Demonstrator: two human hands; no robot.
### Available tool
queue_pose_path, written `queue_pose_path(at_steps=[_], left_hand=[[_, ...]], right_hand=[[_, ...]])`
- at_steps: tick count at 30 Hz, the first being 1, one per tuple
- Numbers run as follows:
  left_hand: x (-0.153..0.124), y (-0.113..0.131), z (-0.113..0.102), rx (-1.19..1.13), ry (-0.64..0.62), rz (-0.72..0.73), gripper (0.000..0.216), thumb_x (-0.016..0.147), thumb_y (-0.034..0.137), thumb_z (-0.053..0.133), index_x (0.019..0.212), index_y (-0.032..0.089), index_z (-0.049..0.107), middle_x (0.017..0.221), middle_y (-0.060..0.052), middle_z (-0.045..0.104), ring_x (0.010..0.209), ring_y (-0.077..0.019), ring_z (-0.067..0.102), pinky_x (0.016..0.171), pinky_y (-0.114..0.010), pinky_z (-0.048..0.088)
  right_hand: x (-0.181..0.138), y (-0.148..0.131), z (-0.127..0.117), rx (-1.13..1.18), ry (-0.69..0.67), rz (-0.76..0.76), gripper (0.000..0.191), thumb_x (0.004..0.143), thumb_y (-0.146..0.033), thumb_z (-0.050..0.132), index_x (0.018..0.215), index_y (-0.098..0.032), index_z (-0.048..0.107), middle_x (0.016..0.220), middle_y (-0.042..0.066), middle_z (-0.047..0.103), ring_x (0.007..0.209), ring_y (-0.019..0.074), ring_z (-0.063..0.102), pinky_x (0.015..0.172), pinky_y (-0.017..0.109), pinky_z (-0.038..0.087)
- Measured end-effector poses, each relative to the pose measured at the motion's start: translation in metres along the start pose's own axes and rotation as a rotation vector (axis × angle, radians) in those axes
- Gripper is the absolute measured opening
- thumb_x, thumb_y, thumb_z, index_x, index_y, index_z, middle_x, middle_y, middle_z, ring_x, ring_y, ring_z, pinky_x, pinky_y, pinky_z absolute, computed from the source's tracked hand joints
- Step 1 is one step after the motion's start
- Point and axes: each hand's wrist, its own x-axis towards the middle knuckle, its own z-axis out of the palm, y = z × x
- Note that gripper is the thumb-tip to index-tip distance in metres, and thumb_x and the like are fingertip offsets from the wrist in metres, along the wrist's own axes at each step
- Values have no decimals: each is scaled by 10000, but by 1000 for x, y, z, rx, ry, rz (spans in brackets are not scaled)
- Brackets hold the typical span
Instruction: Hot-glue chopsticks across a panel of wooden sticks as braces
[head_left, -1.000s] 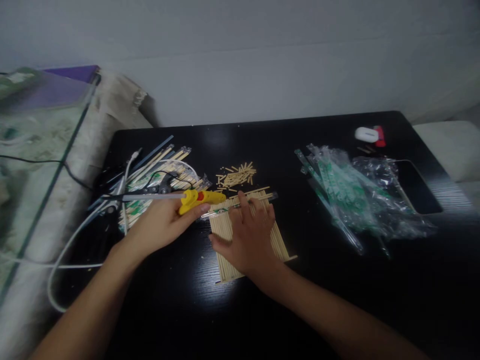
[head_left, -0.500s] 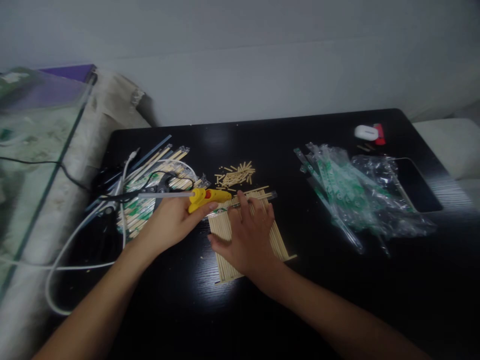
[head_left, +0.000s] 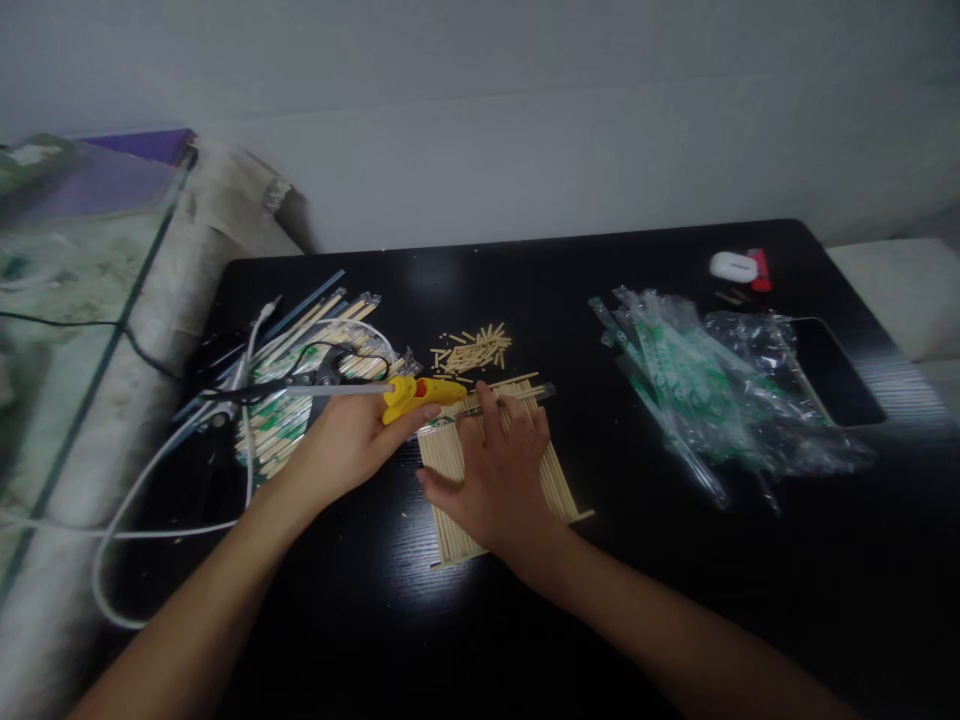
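Note:
My left hand (head_left: 351, 440) is closed around a yellow hot glue gun (head_left: 427, 395), a glue stick poking out of its rear. The gun's nose points right, over the far edge of a flat panel of thin wooden sticks (head_left: 454, 520) laid side by side. On that panel my right hand (head_left: 499, 460) lies with its fingers spread. Its fingertips touch the area by a stick in a clear wrapper (head_left: 546, 390) lying across the panel's far part; the contact under them is hidden. Just beyond is a small pile of short cut stick pieces (head_left: 480, 350).
Wrapped chopsticks (head_left: 277, 440) lie at the left among a white cable (head_left: 112, 580) and a black cord. To the right are crumpled clear wrappers (head_left: 675, 380), a phone (head_left: 840, 375) and a white case (head_left: 733, 266) on the black table (head_left: 750, 600). A wall (head_left: 525, 170) stands behind.
The glue gun and my left hand have shifted very slightly to the right. My right hand stays in place on the panel.

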Motion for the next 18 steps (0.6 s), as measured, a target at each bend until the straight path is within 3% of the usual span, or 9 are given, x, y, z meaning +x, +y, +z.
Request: queue_pose_path(at_steps=[4,13,18], left_hand=[[0,0,1,2,3,-4,521,971,658,535,1038,199,773,788,-44,759,662,-214,661,624,-319,469],[-3,1,-6,39,-19,-12,519,983,669,511,883,222,753,657,-3,681,588,-181,603,565,-298,419],[-2,-2,1,4,10,5,491,980,650,542,903,211,748,788,-25,749,688,-199,667,638,-307,469]], right_hand=[[-1,1,2,16,31,4,573,843,-717,689,1148,-233,669,1604,199,482,1401,451,391,1146,729,233],[0,0,1,10,34,-1,584,834,-719,704,1156,-233,666,1591,204,501,1385,455,415,1145,724,239],[0,0,0,0,38,-4,595,839,-717,699,1162,-218,669,1589,212,498,1371,455,412,1144,732,237]])
